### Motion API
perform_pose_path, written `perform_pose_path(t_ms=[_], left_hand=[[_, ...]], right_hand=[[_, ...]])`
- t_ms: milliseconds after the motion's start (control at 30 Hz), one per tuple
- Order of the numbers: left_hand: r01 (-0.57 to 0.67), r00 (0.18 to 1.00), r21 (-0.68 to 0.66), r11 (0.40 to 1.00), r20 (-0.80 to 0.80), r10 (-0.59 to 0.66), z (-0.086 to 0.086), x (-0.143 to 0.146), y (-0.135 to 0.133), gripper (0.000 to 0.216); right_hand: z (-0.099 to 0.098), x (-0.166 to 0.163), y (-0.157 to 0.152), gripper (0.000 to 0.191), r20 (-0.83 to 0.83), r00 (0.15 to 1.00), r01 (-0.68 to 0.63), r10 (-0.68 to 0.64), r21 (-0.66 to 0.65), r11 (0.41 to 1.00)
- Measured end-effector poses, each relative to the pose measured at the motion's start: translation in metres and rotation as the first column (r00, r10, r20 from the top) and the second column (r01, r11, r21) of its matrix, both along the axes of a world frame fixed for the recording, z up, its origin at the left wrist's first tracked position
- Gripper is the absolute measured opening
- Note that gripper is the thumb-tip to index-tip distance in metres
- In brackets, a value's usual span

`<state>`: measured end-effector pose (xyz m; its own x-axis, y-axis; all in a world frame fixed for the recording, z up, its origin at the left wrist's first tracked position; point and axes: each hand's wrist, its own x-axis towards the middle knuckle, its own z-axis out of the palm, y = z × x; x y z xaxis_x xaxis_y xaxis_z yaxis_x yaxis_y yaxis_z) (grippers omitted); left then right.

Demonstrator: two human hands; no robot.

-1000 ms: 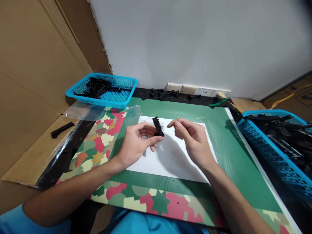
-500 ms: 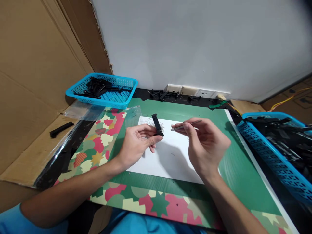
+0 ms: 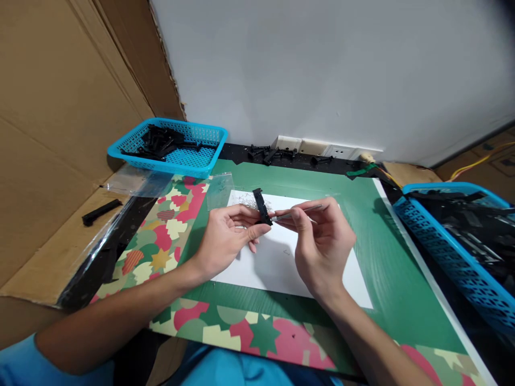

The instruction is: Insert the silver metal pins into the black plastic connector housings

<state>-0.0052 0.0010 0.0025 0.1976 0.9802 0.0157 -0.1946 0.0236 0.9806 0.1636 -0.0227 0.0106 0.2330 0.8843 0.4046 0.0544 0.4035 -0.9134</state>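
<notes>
My left hand (image 3: 227, 236) pinches a narrow black plastic part (image 3: 260, 203) near its lower end, and the part stands nearly upright. In my closed right hand (image 3: 325, 241) is a slim silver metal tool (image 3: 284, 216) that looks like tweezers. Its tip meets or nearly meets the lower right side of the black part; contact is too small to tell. Both hands are above a white sheet of paper (image 3: 261, 271). Behind the black part lies a pile of tiny thin wire pieces (image 3: 245, 201), partly hidden. One small bent wire piece (image 3: 286, 252) rests on the paper between my hands.
A blue basket (image 3: 213, 131) of black parts stands back left, another blue basket (image 3: 458, 257) at right. Loose black parts (image 3: 273, 155) lie along the wall by the sockets (image 3: 340, 153). One black part (image 3: 102, 212) rests on cardboard at left, near a clear plastic bag (image 3: 137, 182).
My right hand has moved left with the metal tool, bringing its tip to the black part. My left hand has barely moved and keeps its pinch on the part.
</notes>
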Motion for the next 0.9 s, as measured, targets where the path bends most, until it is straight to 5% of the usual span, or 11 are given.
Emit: perform_pose_path(t_ms=[900], left_hand=[[-0.040, 0.997, -0.106, 0.994, 0.069, 0.048, -0.003, 0.004, -0.008, 0.039]], right_hand=[[-0.010, -0.011, -0.004, 0.021, -0.056, 0.998, 0.031, -0.035, -0.073, 0.997]])
